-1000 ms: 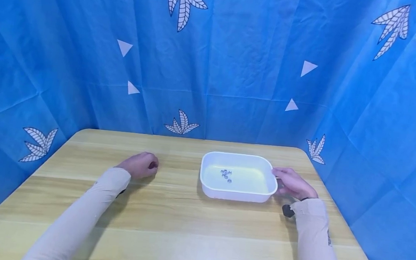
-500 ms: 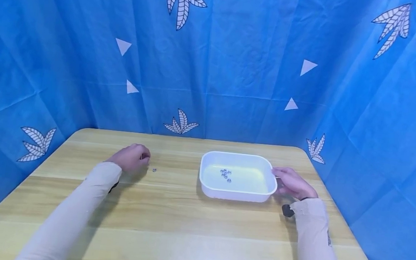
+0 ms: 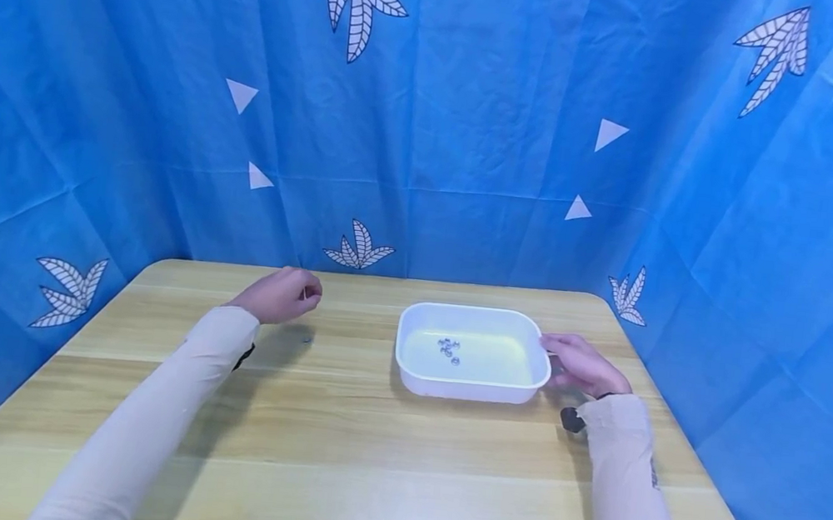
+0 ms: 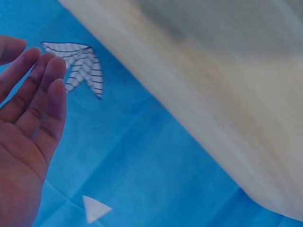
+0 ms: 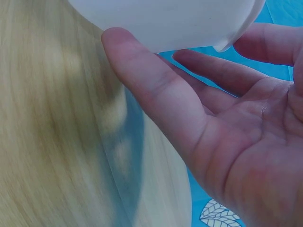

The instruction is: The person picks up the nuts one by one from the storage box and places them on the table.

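In the head view, my left hand [image 3: 281,295] is raised over the table's far left part. Its fingers are loosely bent, and nothing shows between them in the left wrist view, where the hand [image 4: 31,123] is partly cut off. On the table below lies a small shiny metal piece [image 3: 307,340], too small to tell its kind. Several similar metal pieces [image 3: 449,348] lie in the left half of a white plastic tray [image 3: 467,391]. My right hand [image 3: 584,367] holds the tray's right end, thumb [image 5: 151,78] against the outer wall and a finger at the rim.
The light wooden table [image 3: 396,476] has rounded far corners. A blue curtain [image 3: 489,133] with white leaf and triangle prints hangs behind it and at both sides.
My left hand first drew back leftward, uncovering the small metal piece on the table, then rose and moved away toward the far edge. The right hand and tray have stayed in place.
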Demonstrator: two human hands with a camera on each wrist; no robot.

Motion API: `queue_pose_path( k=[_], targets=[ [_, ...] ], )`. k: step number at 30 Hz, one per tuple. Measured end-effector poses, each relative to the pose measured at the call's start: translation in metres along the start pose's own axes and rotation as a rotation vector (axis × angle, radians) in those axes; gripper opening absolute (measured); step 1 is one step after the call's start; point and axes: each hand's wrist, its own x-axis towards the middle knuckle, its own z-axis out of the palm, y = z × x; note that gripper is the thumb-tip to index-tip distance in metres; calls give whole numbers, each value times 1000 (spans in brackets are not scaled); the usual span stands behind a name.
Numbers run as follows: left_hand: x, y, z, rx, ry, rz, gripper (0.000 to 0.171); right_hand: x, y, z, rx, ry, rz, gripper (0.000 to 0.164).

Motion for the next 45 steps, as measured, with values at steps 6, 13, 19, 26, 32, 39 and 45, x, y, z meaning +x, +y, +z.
queue_pose_path(
  k=[6,13,19,26,32,39,45],
  targets=[
    [8,24,-10,21,16,52,17,2,-3,2,5,-13,-13,54],
    [22,51,-9,39,-17,74,15,1,-4,2,-8,-8,-17,55],
    [33,74,-3,43,-47,95,14,1,-3,1,-9,-10,-13,56],
    [45,99,13,61,-65,154,18,1,0,0,-4,-5,-11,53],
    [53,122,32,87,-70,236,18,1,7,1,-1,-2,-7,53],
    [65,153,47,136,-130,290,15,3,9,-1,24,-3,-31,52],
    [75,170,55,201,-172,321,11,1,4,0,28,-14,-42,52]
  ],
)
